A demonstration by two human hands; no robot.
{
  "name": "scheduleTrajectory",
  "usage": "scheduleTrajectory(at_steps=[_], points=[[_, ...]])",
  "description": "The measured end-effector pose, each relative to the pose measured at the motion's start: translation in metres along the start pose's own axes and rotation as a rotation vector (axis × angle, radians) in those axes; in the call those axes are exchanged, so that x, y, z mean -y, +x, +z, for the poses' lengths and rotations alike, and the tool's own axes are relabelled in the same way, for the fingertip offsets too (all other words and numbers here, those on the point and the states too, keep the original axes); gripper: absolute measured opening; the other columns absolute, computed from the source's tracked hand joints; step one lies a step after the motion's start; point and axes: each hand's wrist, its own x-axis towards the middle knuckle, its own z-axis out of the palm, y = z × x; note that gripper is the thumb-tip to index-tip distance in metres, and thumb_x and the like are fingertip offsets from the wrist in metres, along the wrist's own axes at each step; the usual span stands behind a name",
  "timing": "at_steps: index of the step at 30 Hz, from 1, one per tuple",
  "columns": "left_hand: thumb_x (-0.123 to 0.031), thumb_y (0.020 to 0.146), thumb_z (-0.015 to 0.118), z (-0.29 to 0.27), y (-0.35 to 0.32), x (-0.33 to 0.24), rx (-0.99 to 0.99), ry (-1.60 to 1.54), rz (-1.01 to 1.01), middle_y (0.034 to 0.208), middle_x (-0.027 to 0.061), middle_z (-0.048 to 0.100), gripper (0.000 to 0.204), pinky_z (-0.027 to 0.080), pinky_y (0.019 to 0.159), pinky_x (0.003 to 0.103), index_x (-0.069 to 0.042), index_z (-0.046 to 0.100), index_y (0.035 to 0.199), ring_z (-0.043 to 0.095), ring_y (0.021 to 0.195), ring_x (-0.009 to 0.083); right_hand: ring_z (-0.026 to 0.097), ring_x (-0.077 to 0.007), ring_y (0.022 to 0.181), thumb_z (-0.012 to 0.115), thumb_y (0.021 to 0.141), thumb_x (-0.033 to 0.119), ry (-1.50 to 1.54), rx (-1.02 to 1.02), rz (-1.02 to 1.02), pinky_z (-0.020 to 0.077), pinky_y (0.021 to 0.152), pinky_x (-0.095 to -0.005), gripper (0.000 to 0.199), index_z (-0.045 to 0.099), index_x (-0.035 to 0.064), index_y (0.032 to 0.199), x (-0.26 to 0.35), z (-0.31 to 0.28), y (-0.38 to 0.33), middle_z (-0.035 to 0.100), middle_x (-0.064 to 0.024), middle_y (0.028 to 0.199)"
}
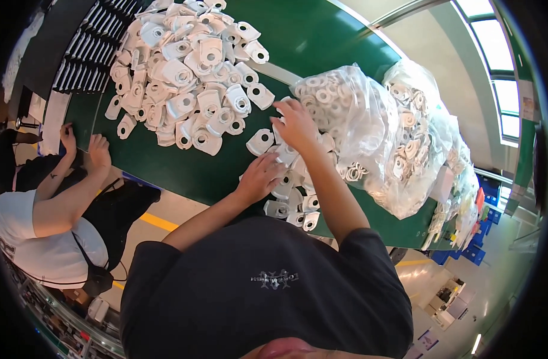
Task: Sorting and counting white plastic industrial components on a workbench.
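My right hand (296,125) reaches over the green table, its fingers bent and spread beside a white plastic part with a round hole (260,96). Closer to me, my left hand (262,178) rests with fingers apart over a small group of similar white parts (293,200). No part shows clearly gripped in either hand; both palms are turned down and their undersides are hidden. Another loose white part (260,142) lies between the hands and the large heap of white parts (184,75) at the far left.
Clear plastic bags (369,119) full of white rings and parts stand on the right of the green table (157,161). A black rack (85,57) with rows of white pieces is at the far left. A co-worker's hands (97,151) rest at the table's left edge.
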Motion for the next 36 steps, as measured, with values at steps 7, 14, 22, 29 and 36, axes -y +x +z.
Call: scheduleTrajectory(at_steps=[7,14,22,29,36], points=[[-0.015,0.083,0.075,-0.044,0.001,0.017,-0.129,0.242,-0.068,0.138,0.0148,0.055,0.043,0.041,0.107,0.049,-0.011,0.066,0.124,0.051,0.128,0.0381,0.047,-0.0359,0.133,0.076,0.084,0.027,-0.169,0.015,-0.366,0.0402,0.109,-0.0518,0.056,0.058,0.0286,0.138,0.033,0.052,0.053,0.049,-0.0081,0.146],[-0.017,0.081,0.075,-0.079,0.004,0.058,-0.373,0.589,-0.357,0.144,0.0143,0.048,0.051,0.034,0.113,0.055,-0.013,0.063,0.130,0.042,0.137,0.0353,0.060,-0.0298,0.119,0.064,0.091,0.012,-0.051,-0.111,-0.418,0.0423,0.105,-0.0492,0.036,0.061,0.0160,0.127,0.008,0.064,0.031,0.066,-0.0060,0.121],[-0.013,0.076,0.080,-0.075,-0.001,0.089,-0.383,0.677,-0.269,0.139,0.0071,0.053,0.055,0.036,0.108,0.051,-0.018,0.063,0.128,0.049,0.128,0.0310,0.062,-0.0366,0.107,0.062,0.089,0.007,-0.158,-0.236,-0.261,0.0492,0.094,-0.0494,0.017,0.062,0.0070,0.107,-0.017,0.056,-0.016,0.066,-0.0150,0.112],[-0.014,0.079,0.079,-0.093,-0.009,0.087,-0.491,0.517,-0.353,0.139,0.0098,0.054,0.054,0.038,0.105,0.049,-0.017,0.063,0.130,0.050,0.126,0.0333,0.053,-0.0400,0.126,0.063,0.080,0.005,-0.397,-0.087,-0.102,0.0429,0.105,-0.0525,0.035,0.064,0.0068,0.115,0.006,0.039,-0.029,0.058,-0.0168,0.131],[-0.013,0.085,0.075,-0.126,-0.029,0.082,-0.674,0.363,-0.432,0.138,0.0171,0.055,0.051,0.038,0.107,0.049,-0.009,0.060,0.134,0.052,0.125,0.0379,0.042,-0.0406,0.139,0.073,0.081,0.017,-0.167,-0.022,-0.438,0.0349,0.114,-0.0564,0.049,0.063,0.0157,0.128,0.076,0.076,-0.017,0.051,-0.0154,0.143]])
